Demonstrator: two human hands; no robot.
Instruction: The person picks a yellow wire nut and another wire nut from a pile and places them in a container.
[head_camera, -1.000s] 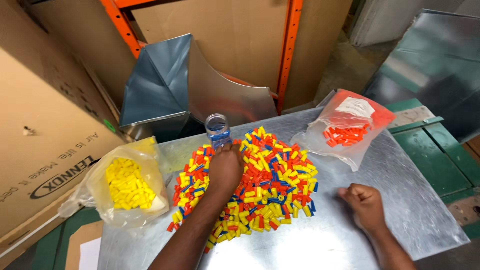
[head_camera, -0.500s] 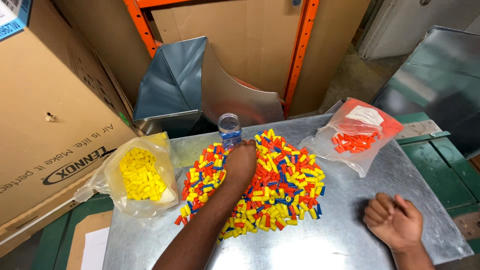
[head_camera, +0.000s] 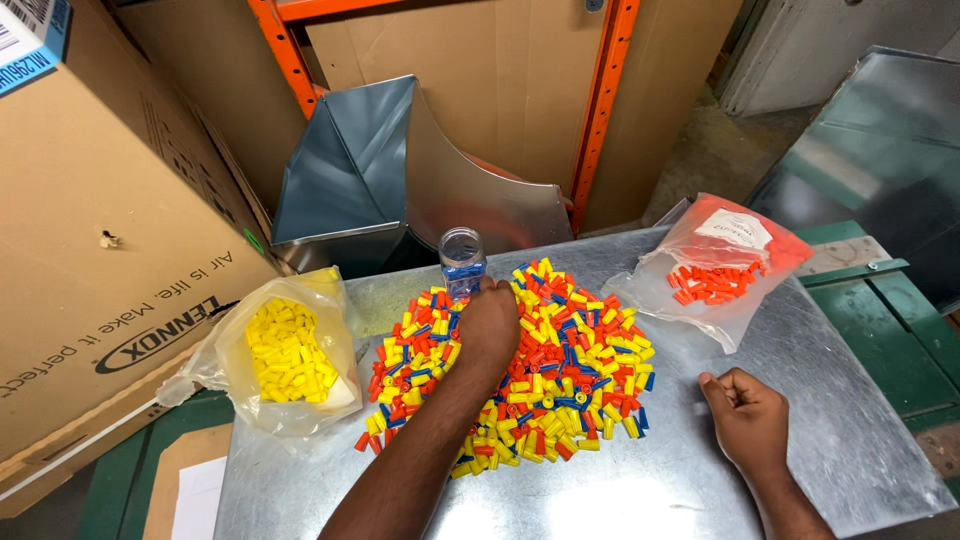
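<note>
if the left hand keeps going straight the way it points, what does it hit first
Probably the small clear jar with blue pieces: the left hand lies on the mixed pile, fingers toward it, seemingly almost touching.

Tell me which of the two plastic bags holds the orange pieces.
The bag on the right, beyond the right hand; the bag at left holds only yellow pieces.

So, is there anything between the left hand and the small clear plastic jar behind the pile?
Nothing visible. The left hand rests on the pile of yellow, red and blue wire connectors, its fingers right at the small clear plastic jar. The right hand lies fisted on the metal table, apart.
</note>
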